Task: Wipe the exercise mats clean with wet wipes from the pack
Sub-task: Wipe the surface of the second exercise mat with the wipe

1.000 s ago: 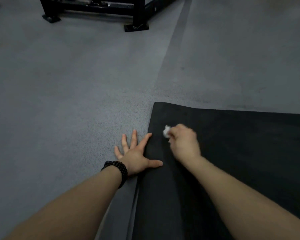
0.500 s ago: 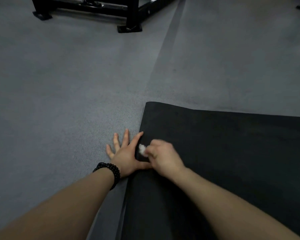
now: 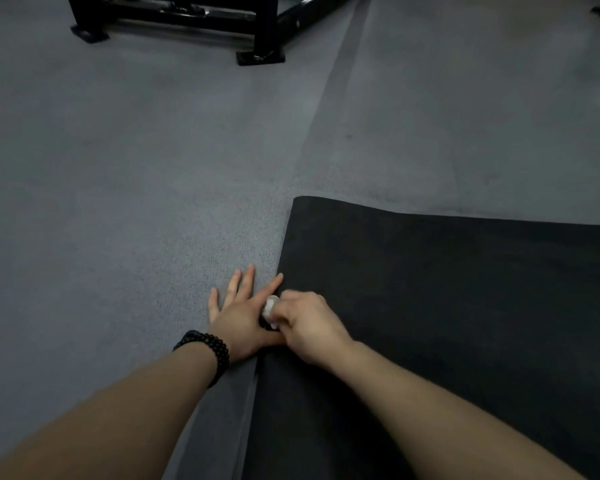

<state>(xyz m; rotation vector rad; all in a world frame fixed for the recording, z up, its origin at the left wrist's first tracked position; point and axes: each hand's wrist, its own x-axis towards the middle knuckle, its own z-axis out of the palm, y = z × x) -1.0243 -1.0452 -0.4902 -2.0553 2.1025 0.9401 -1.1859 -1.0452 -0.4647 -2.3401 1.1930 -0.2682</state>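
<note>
A black exercise mat (image 3: 447,299) lies on the grey floor, filling the lower right of the view. My right hand (image 3: 309,327) grips a balled white wet wipe (image 3: 270,308) and presses it on the mat close to its left edge. My left hand (image 3: 243,310) lies flat with fingers spread, partly on the floor and partly on the mat's left edge, its thumb beside my right hand. A black bead bracelet (image 3: 208,351) sits on my left wrist. The pack of wipes is out of view.
Grey carpet-like floor (image 3: 118,202) spreads to the left and beyond the mat. A black metal equipment frame (image 3: 257,39) stands at the top, with feet on the floor. A darker floor strip (image 3: 329,105) runs from the mat's corner toward the top.
My right hand with the wipe slid from farther up the mat toward me and left, ending against my left hand. My left hand stayed planted.
</note>
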